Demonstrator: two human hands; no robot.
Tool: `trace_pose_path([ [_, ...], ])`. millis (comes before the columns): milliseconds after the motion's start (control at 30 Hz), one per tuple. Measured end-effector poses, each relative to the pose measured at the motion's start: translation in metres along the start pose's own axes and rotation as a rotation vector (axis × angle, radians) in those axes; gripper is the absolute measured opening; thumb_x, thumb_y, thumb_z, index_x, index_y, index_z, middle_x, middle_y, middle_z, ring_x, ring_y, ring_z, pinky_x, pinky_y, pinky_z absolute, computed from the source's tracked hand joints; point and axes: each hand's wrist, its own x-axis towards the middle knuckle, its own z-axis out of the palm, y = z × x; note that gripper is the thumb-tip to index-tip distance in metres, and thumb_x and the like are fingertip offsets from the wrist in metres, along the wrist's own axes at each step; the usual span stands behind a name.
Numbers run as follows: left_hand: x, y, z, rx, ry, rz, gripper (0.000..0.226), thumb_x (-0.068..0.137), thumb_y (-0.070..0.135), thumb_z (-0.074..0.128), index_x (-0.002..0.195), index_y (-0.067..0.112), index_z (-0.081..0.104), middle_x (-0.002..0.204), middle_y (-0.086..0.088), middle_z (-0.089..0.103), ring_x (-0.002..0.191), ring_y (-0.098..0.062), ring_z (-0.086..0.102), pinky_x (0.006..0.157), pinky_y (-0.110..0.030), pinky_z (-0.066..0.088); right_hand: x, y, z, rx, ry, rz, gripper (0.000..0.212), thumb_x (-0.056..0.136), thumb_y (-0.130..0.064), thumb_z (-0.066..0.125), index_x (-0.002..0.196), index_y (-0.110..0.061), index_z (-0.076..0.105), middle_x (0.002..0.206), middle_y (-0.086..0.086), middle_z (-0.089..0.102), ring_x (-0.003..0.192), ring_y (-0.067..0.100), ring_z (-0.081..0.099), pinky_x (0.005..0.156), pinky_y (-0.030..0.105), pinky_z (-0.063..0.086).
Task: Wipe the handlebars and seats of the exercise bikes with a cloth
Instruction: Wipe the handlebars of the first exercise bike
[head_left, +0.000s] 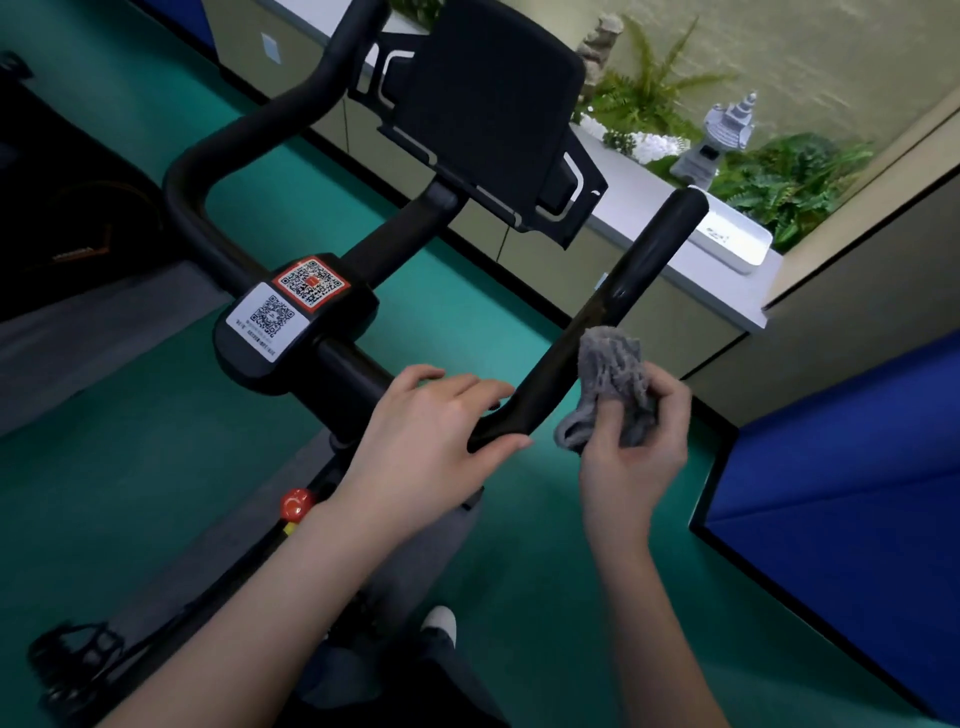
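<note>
While the left hand (431, 431) steadies the black tubular handlebar (623, 291) at its near right-hand bend, the wiping of that bar is the step in hand. Fingers lie across the top of the bend and the thumb runs along its near edge, so the hand appears to clasp it loosely; the far side of the tube is hidden. The right hand (634, 452) grasps a bunched grey looped-pile cloth (613, 384), its fingers curled round the lower folds. The upper wad of the cloth stands free, touching or just beside the outer edge of the handlebar's right arm, near the bend and well short of the arm's far tip.

I judge the next move to be pressing the wad onto the tube and drawing it along the arm toward that tip, wrapping round so the underside is cleaned too. The left hand would then have to shift so the bend beneath it can be wiped. No seat is in view, so that part is yet to come.

The handlebar looks smooth and slightly glossy, with a pale sheen along the right arm. At its middle sits a black block with QR-code stickers (291, 312).
</note>
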Motion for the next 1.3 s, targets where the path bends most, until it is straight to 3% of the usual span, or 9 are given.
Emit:
trace_pose_path([
  [167,-0.002,0.006,0.004,-0.031,0.06,-0.079,0.038,0.08,0.049,0.068,0.109,0.025,0.067,0.098,0.013,0.071,0.089,-0.011,0.065,0.09,-0.031,0.035,-0.001,0.003,-0.008,-0.077,-0.247,-0.333,0.021,0.078,0.015,0.057,0.094,0.004,0.064,0.1,0.0,0.056,0.09,0.025,0.057,0.084,0.027,0.045],
  [267,-0.002,0.008,0.006,-0.056,0.076,-0.118,0.034,0.078,0.049,0.07,0.106,0.029,0.068,0.097,0.016,0.071,0.084,-0.012,0.063,0.083,-0.028,0.032,0.029,0.003,-0.007,-0.177,-0.31,-0.349,0.019,0.08,0.012,0.061,0.097,0.005,0.066,0.098,0.005,0.06,0.093,0.026,0.057,0.084,0.028,0.047],
  [400,-0.001,0.009,0.006,-0.08,0.082,-0.147,0.032,0.076,0.049,0.072,0.103,0.032,0.07,0.091,0.018,0.07,0.078,-0.009,0.062,0.082,-0.029,0.033,0.07,-0.005,-0.006,-0.252,-0.298,-0.305,0.021,0.08,0.008,0.062,0.1,0.001,0.067,0.095,0.006,0.062,0.093,0.022,0.056,0.085,0.004,0.034],
  [533,-0.002,0.01,0.007,-0.091,0.104,-0.155,0.035,0.073,0.052,0.071,0.101,0.031,0.07,0.088,0.017,0.07,0.075,-0.009,0.063,0.08,-0.032,0.036,0.073,-0.023,-0.007,-0.187,-0.494,-0.417,0.021,0.077,0.005,0.066,0.094,-0.006,0.069,0.09,-0.009,0.059,0.089,0.019,0.057,0.081,0.01,0.038],
  [700,-0.001,0.011,0.008,-0.09,0.113,-0.142,0.04,0.071,0.054,0.065,0.101,0.029,0.071,0.087,0.015,0.071,0.074,-0.01,0.063,0.079,-0.034,0.039,0.07,-0.035,0.003,-0.289,-0.836,-0.435,0.019,0.077,0.0,0.065,0.093,-0.009,0.07,0.088,0.001,0.067,0.091,0.022,0.055,0.078,0.021,0.038],
  [933,-0.004,0.01,0.007,-0.082,0.098,-0.118,0.037,0.076,0.053,0.062,0.104,0.03,0.07,0.089,0.017,0.07,0.077,-0.011,0.062,0.078,-0.032,0.035,0.107,-0.028,0.002,-0.475,-0.592,-0.399,0.02,0.082,0.002,0.06,0.098,-0.008,0.067,0.092,0.001,0.062,0.094,0.022,0.051,0.075,0.012,0.026],
  [1033,-0.004,0.01,0.007,-0.067,0.111,-0.105,0.035,0.076,0.052,0.062,0.101,0.029,0.071,0.086,0.016,0.07,0.071,-0.011,0.06,0.075,-0.03,0.036,0.083,-0.035,0.0,-0.343,-0.659,-0.468,0.023,0.077,0.005,0.064,0.094,-0.01,0.068,0.087,-0.011,0.058,0.086,0.014,0.05,0.078,0.005,0.03],
  [1133,-0.003,0.01,0.007,-0.028,0.116,-0.092,0.035,0.076,0.053,0.061,0.098,0.027,0.072,0.08,0.013,0.07,0.067,-0.012,0.059,0.073,-0.028,0.034,0.06,-0.036,0.003,-0.289,-0.774,-0.505,0.021,0.077,0.005,0.066,0.093,-0.009,0.069,0.087,-0.006,0.064,0.087,0.015,0.052,0.08,0.015,0.038],
  [1300,-0.003,0.007,0.007,-0.043,0.107,-0.08,0.036,0.077,0.055,0.058,0.101,0.03,0.071,0.082,0.016,0.069,0.068,-0.011,0.058,0.075,-0.028,0.032,0.083,-0.02,0.009,-0.399,-0.575,-0.434,0.019,0.082,0.002,0.062,0.099,-0.006,0.067,0.092,-0.002,0.062,0.093,0.018,0.051,0.082,0.011,0.03],
])
